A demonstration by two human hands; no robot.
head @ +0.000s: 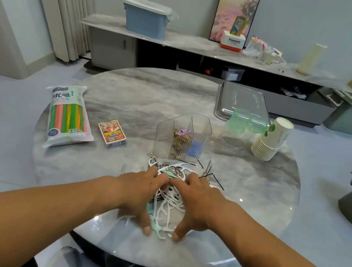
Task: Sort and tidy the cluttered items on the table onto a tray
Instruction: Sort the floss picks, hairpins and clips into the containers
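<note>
A heap of white and mint floss picks, paper clips and black hairpins lies on the round marble table. My left hand and my right hand rest flat on either side of the heap, fingers spread and curved inward around it, thumbs toward me. Neither hand is lifting anything. Just beyond the heap stands a clear divided organizer with clips and blue picks inside. A metal tray sits at the far right of the table.
A pack of coloured straws and a card box lie on the left. A green-lidded clear jar and a tipped stack of paper cups sit by the tray. A loose clip lies left of the heap.
</note>
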